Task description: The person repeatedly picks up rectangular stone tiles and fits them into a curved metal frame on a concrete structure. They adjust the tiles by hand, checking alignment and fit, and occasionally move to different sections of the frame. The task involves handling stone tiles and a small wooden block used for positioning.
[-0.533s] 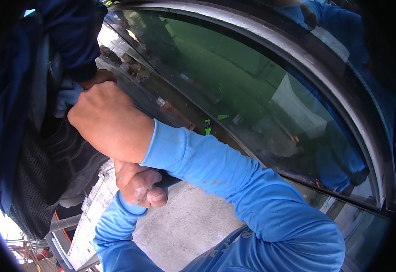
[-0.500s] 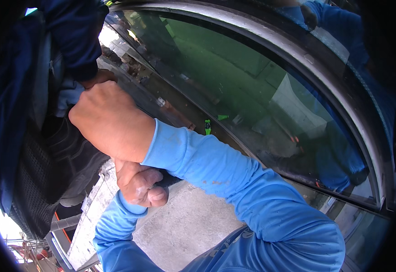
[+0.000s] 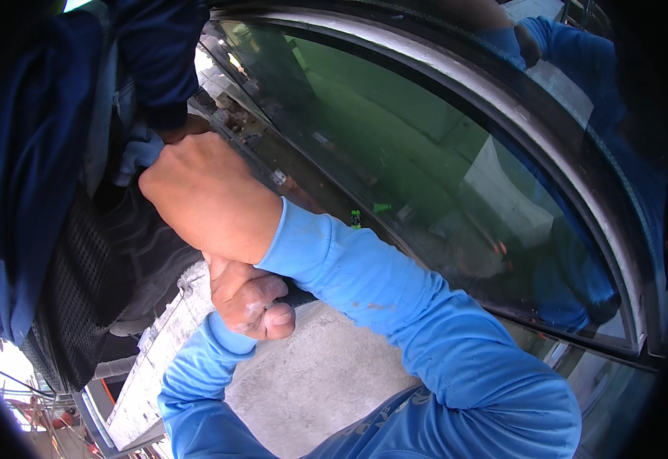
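Observation:
My right hand (image 3: 208,195) reaches across to the left with its back up. It is closed, and its fingers curl out of sight below it, beside a co-worker's hand (image 3: 187,128) and a bunched light-blue cloth (image 3: 140,155). Just under my right wrist is my left hand (image 3: 250,302), its fingers bent and whitish dust on the skin. What either hand grips is hidden. A small part of a dark thing (image 3: 300,297) shows between my left hand and right sleeve; its kind cannot be made out.
A dark-framed glass panel (image 3: 395,130) with a curved-looking edge fills the right side and carries reflections. Below my arms lies a rough grey concrete surface (image 3: 319,375). At the left stands a person in dark-blue clothing (image 3: 39,176), close to my hands, with black mesh material (image 3: 81,298) hanging below.
Both my hands, the co-worker and the mesh sit slightly farther right in the picture, as the view has shifted a little. My hands keep nearly the same closed pose.

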The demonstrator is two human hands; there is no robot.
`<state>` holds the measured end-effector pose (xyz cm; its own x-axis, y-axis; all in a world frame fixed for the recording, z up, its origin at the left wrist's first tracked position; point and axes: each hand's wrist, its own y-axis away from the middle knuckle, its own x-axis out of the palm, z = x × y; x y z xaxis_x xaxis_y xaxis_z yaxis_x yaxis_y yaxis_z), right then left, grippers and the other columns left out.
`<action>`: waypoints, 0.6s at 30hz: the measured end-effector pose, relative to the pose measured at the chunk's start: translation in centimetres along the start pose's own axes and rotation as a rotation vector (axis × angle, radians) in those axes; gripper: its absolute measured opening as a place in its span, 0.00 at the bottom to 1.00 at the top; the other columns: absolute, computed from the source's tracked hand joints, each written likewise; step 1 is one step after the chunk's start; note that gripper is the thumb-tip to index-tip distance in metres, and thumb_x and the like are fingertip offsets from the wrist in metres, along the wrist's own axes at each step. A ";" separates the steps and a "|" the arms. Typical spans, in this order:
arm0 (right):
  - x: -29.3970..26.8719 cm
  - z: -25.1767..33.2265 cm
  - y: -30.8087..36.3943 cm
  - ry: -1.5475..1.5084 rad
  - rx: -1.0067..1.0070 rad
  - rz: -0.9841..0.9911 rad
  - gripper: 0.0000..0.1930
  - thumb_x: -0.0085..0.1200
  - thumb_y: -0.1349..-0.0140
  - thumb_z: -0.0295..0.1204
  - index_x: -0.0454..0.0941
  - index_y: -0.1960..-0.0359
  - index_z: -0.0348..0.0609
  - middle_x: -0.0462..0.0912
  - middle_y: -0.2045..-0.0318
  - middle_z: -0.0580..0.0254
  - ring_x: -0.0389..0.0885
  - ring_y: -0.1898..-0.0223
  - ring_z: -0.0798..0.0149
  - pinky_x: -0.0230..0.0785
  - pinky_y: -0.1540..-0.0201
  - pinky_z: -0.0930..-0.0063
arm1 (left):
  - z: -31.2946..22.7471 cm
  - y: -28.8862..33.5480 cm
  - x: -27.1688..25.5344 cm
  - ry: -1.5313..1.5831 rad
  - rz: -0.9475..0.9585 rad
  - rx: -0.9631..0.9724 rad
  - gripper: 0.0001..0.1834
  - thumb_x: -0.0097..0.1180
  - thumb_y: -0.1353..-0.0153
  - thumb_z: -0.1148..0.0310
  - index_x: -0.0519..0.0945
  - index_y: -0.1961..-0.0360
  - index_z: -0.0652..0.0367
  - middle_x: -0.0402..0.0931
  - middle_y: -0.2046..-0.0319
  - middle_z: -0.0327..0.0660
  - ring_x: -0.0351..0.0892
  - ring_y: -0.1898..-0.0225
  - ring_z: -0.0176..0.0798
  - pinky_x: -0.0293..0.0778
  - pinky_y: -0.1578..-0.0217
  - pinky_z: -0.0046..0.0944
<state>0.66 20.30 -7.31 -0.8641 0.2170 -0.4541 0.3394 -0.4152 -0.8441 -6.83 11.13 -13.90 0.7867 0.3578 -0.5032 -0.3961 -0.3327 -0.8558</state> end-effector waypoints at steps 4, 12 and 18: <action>-0.3 -0.2 0.0 0.020 0.041 0.044 0.01 0.64 0.54 0.27 0.86 0.80 0.45 0.84 0.79 0.57 0.87 0.73 0.57 0.76 0.72 0.65 | -0.3 -0.6 0.1 -0.010 0.032 -0.011 0.13 0.56 0.38 0.61 0.77 0.74 0.58 0.75 0.74 0.43 0.75 0.68 0.51 0.64 0.58 0.56; 0.5 0.1 0.4 -0.008 0.039 0.077 0.03 0.63 0.52 0.25 0.84 0.81 0.43 0.84 0.79 0.52 0.87 0.73 0.54 0.77 0.71 0.60 | 0.6 0.5 0.6 0.059 -0.044 0.039 0.14 0.58 0.39 0.60 0.76 0.76 0.57 0.75 0.74 0.43 0.75 0.68 0.49 0.64 0.61 0.54; -1.1 0.8 -1.3 0.035 -0.047 0.295 0.03 0.62 0.54 0.21 0.82 0.76 0.38 0.84 0.75 0.43 0.87 0.70 0.43 0.79 0.67 0.54 | 0.0 -0.4 0.3 -0.059 -0.111 0.025 0.14 0.65 0.45 0.57 0.77 0.78 0.52 0.71 0.76 0.37 0.68 0.73 0.45 0.61 0.64 0.48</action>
<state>0.86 19.91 -5.46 -0.7125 0.1231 -0.6908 0.5917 -0.4238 -0.6858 -6.44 11.39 -13.75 0.7974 0.4418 -0.4111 -0.3205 -0.2671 -0.9088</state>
